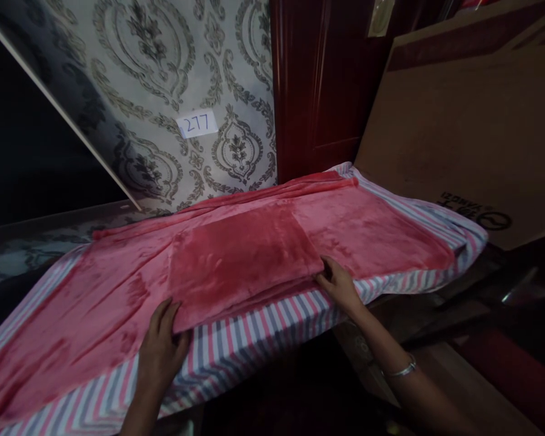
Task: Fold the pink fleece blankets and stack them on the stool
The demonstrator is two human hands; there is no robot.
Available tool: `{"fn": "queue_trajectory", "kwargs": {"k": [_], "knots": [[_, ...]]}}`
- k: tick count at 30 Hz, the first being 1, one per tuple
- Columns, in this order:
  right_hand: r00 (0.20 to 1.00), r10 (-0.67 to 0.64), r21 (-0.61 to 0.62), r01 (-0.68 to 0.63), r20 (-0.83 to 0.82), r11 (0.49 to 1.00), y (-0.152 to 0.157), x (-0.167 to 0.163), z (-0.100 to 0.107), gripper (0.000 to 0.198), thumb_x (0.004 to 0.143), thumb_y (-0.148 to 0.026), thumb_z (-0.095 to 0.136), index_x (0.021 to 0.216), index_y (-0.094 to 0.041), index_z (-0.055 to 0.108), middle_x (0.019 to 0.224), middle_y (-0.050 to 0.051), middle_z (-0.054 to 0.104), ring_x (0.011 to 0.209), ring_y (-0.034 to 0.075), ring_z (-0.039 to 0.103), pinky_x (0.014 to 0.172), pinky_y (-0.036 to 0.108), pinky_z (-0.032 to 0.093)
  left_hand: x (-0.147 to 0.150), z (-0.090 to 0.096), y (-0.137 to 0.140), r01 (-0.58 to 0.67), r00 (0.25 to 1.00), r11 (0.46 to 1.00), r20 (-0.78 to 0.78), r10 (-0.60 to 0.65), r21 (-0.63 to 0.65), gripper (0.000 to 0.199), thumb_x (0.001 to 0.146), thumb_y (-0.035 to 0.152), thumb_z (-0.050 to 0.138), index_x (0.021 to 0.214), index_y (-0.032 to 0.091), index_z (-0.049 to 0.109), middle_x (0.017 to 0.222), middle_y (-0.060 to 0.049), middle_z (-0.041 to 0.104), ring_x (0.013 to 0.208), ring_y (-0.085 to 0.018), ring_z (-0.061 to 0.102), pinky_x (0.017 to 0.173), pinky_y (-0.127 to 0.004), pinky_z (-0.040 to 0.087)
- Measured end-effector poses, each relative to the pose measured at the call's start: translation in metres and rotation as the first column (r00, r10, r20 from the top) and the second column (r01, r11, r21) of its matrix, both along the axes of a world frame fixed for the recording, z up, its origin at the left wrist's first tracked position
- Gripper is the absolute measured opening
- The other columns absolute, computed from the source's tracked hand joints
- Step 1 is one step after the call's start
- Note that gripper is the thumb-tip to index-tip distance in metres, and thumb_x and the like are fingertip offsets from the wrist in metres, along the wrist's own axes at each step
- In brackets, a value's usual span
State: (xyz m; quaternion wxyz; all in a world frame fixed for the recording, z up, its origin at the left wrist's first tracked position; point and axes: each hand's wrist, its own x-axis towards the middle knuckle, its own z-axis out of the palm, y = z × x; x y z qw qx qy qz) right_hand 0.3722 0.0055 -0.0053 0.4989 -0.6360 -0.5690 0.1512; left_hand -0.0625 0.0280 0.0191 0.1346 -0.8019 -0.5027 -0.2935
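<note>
Head view — fingers point(165, 316) at blanket point(249, 254) fold's edges (room sideways).

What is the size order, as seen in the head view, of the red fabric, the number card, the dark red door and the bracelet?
Largest to smallest, by apparent size:
1. Red fabric
2. Dark red door, partly out of frame
3. Number card
4. Bracelet
</note>
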Motion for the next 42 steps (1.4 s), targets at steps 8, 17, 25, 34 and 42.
{"fn": "queue_trajectory", "kwargs": {"k": [8, 17, 25, 34, 42], "knots": [[0.995, 0.052, 0.004, -0.052, -0.088, 0.999, 0.0, -0.006, 0.016, 0.051, 0.073, -0.037, 0.061, 0.121, -0.02, 0.062, 0.112, 0.01, 0.07, 0.109, 0.031, 0.062, 0.095, 0.042, 0.049, 0.008, 0.01, -0.008, -0.04, 0.998, 0.997, -0.044, 0.043, 0.072, 0.055, 0.086, 0.044, 0.054, 0.137, 0.022, 0.046, 0.139, -0.018, 0.05, 0.129, -0.037, 0.047, 0.105, -0.054, 0.039], [0.747, 0.204, -0.152, -0.378, -0.633, 0.913, 0.0, -0.013, 0.036, 0.085, 0.066, -0.036, 0.064, 0.144, -0.016, 0.037, 0.049, -0.01, 0.052, 0.039, 0.013, 0.047, 0.041, 0.022, 0.039, 0.11, 0.047, 0.009, 0.26, 0.943, 0.963, -0.232, -0.237, 0.072, 0.051, 0.091, 0.026, 0.052, 0.14, 0.015, 0.048, 0.14, -0.018, 0.055, 0.129, -0.03, 0.05, 0.106, -0.045, 0.038], [0.739, 0.181, -0.192, -0.389, -0.649, 0.901, 0.01, -0.02, 0.037, 0.086, 0.059, -0.026, 0.055, 0.142, -0.015, 0.04, 0.045, -0.008, 0.054, 0.04, 0.014, 0.049, 0.04, 0.022, 0.037, 0.227, 0.062, 0.033, 0.34, 0.872, 0.908, -0.28, -0.402, -0.245, 0.06, 0.083, 0.011, 0.054, 0.142, 0.017, 0.048, 0.146, -0.015, 0.051, 0.133, -0.032, 0.048, 0.109, -0.05, 0.039], [0.668, 0.334, -0.019, -0.462, -0.666, 0.887, 0.004, -0.007, 0.051, 0.104, 0.068, -0.035, 0.067, 0.156, -0.015, 0.015, 0.043, -0.014, 0.043, 0.035, 0.011, 0.039, 0.037, 0.019, 0.026, 0.227, 0.091, 0.049, 0.295, 0.954, 0.895, 0.15, -0.259, -0.336, 0.046, 0.088, 0.013, 0.047, 0.133, 0.015, 0.056, 0.124, -0.011, 0.068, 0.114, -0.024, 0.064, 0.098, -0.039, 0.05], [0.691, 0.254, -0.094, -0.424, -0.677, 0.901, 0.001, -0.006, 0.024, 0.107, 0.058, -0.025, 0.054, 0.156, -0.015, 0.014, 0.049, -0.01, 0.052, 0.037, 0.014, 0.044, 0.038, 0.022, 0.029, 0.241, 0.05, 0.019, 0.229, 0.915, 0.916, -0.249, -0.318, -0.33, 0.064, 0.083, 0.011, 0.051, 0.146, 0.018, 0.044, 0.149, -0.015, 0.048, 0.137, -0.034, 0.043, 0.113, -0.054, 0.035]]}}
